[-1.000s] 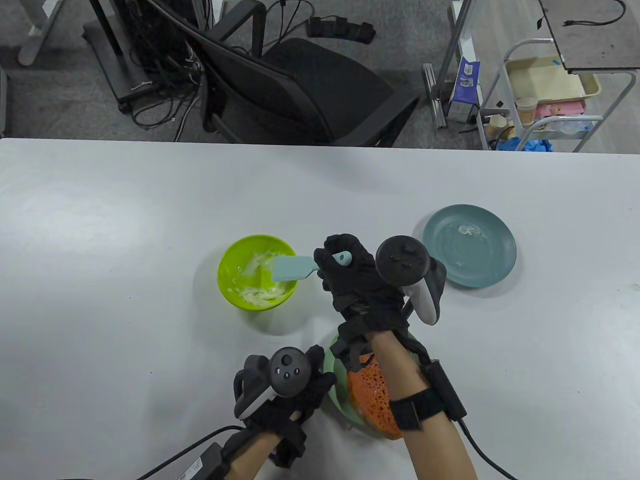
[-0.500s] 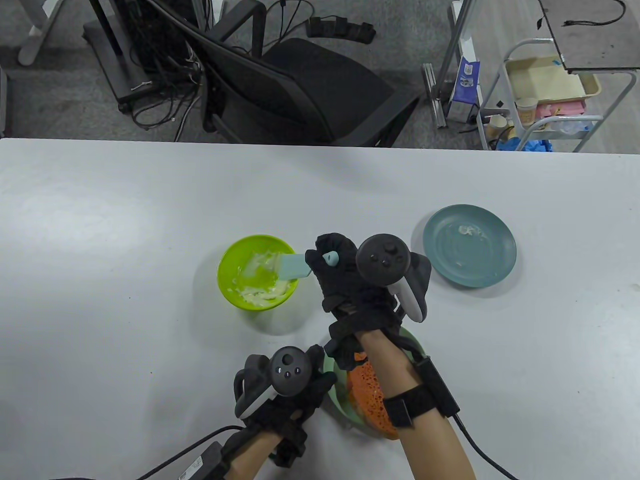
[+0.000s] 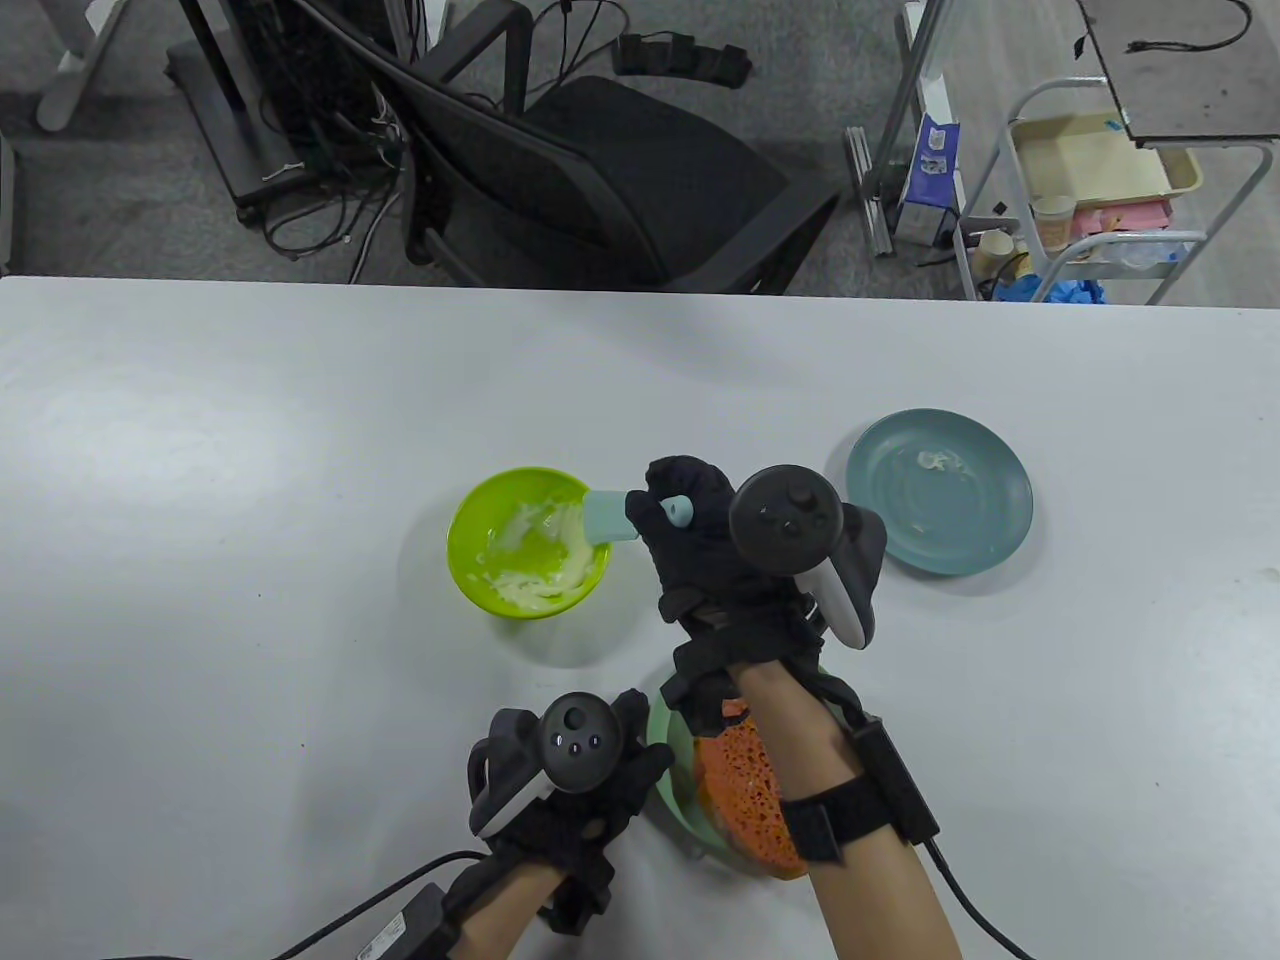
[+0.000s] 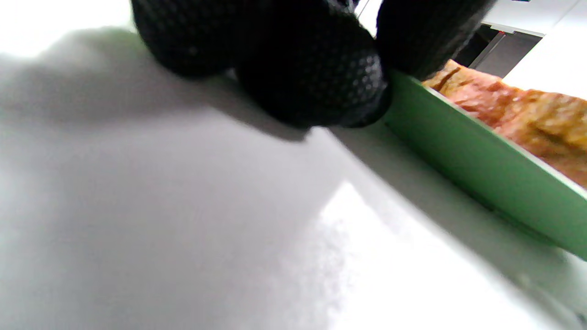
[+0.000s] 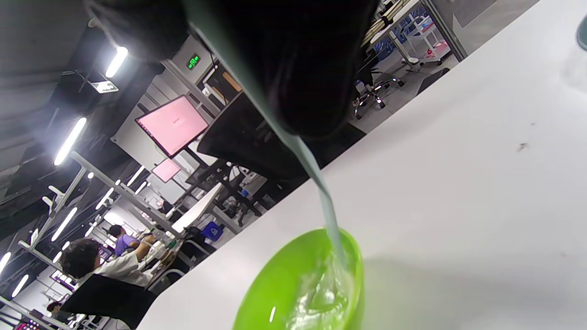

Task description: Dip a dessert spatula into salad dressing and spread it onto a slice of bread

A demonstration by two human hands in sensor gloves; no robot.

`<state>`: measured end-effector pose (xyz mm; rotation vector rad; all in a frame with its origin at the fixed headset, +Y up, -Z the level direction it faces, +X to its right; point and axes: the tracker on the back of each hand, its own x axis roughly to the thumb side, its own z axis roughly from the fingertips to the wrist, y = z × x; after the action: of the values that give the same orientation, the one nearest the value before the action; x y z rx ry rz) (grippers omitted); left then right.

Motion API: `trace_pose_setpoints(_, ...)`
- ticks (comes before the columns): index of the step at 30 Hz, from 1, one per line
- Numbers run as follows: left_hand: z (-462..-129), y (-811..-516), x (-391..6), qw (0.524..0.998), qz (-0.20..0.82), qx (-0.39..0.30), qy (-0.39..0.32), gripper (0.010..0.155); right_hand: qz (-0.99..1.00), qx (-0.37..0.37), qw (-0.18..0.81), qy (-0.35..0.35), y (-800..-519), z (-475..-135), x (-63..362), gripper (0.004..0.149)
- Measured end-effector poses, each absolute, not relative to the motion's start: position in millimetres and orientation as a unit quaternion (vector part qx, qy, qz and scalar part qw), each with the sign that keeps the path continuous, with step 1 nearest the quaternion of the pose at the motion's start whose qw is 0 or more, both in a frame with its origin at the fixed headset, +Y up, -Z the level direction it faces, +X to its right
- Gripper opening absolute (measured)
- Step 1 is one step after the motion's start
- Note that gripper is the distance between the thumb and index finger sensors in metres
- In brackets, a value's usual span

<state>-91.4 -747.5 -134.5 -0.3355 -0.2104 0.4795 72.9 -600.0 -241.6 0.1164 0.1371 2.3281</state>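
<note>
White tabletop [image 3: 250, 500] runs across the whole width in front of you, with a black office chair [image 3: 600, 180] and a metal cart [image 3: 1090, 200] on the grey floor beyond its far edge.

Your right hand [image 3: 700, 540] is curled round the handle of the pale blue dessert spatula [image 3: 610, 517], the handle's end poking out above your fingers. The blade tips down into the lime green bowl [image 3: 470, 560] at its right rim, and the right wrist view shows its tip sunk in the whitish salad dressing [image 3: 540, 570] smeared over the bowl's inside.

Your left hand [image 3: 580, 790] rests near the front edge of the tabletop, fingers loosely bent and holding nothing. In the left wrist view its fingertips [image 4: 316, 78] touch the tabletop right against the outer wall of the light green plate [image 4: 481, 169].

That plate carries the bread slice [image 3: 745, 790], orange-brown and porous, largely hidden under your right forearm in the table view. It lies just right of your left hand, nearer to you than the bowl.

To the right of your right hand, a teal plate [image 3: 940, 490] sits alone on the tabletop with a small pale smear near its far side.
</note>
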Motion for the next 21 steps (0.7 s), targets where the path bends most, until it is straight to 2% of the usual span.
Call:
trace_pose_setpoints(5,-135,-748,-91,0.952,0.236,-0.165,-0.104,0.065,0.904,0.049,0.419,0.066,-602,-242,74,0.047)
trace_pose_setpoints(9,-135,-748,-91,0.952,0.236,-0.165,-0.104,0.065,0.889,0.056,0.444,0.092,-615,-242,67,0.047)
trace_pose_setpoints(21,-135,-748,-91,0.952,0.236,-0.165,-0.104,0.065,0.881,0.039,0.451,0.141,-634,-246,55,0.048)
